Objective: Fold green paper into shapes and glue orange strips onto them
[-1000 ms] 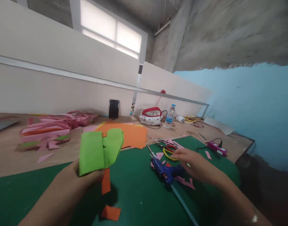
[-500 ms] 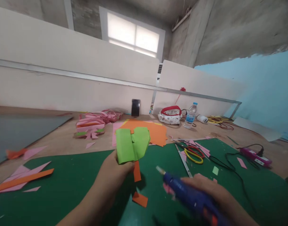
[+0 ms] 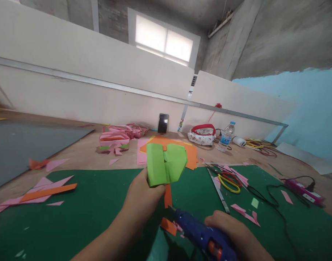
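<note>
My left hand is closed on a folded green paper piece with an orange paper strip hanging below it, held up over the green cutting mat. My right hand grips a blue glue gun, whose nozzle points left toward the orange strip, a short way below my left hand. A small orange paper scrap lies on the mat just beside the nozzle.
Scissors and a metal ruler lie on the mat to the right, with pink scraps around. Orange paper sheets, a pink paper pile, a phone, a pouch, a water bottle and a power strip sit behind.
My right hand picked the glue gun up off the mat and brought it down and left toward the green paper. The view has swung left; my left hand kept holding the paper.
</note>
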`<state>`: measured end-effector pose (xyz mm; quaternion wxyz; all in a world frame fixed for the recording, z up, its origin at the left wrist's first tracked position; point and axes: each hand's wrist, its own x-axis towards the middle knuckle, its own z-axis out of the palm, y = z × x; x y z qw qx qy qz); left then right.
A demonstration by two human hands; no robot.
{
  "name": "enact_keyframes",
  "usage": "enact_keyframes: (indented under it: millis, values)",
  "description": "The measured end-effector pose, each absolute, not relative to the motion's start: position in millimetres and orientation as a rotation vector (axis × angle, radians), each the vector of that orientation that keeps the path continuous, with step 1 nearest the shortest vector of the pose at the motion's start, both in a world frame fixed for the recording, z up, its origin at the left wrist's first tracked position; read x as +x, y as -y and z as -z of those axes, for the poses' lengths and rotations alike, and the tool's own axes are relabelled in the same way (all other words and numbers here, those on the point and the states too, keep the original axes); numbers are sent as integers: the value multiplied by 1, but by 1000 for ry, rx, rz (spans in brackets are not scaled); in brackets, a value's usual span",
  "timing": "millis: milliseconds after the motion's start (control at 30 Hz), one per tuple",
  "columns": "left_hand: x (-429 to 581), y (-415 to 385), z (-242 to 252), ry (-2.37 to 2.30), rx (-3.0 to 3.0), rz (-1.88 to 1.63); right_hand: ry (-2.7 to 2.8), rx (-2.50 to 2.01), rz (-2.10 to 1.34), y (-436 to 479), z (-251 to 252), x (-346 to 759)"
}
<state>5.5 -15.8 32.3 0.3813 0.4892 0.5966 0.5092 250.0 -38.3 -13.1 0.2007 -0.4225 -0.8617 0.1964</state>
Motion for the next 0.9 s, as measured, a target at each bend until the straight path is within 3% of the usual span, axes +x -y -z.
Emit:
enact_keyframes:
  millis: [900]
  values:
    - [6,15,-33,-1500,1266,-1277,2438,-1270,-413,47,-2,242]
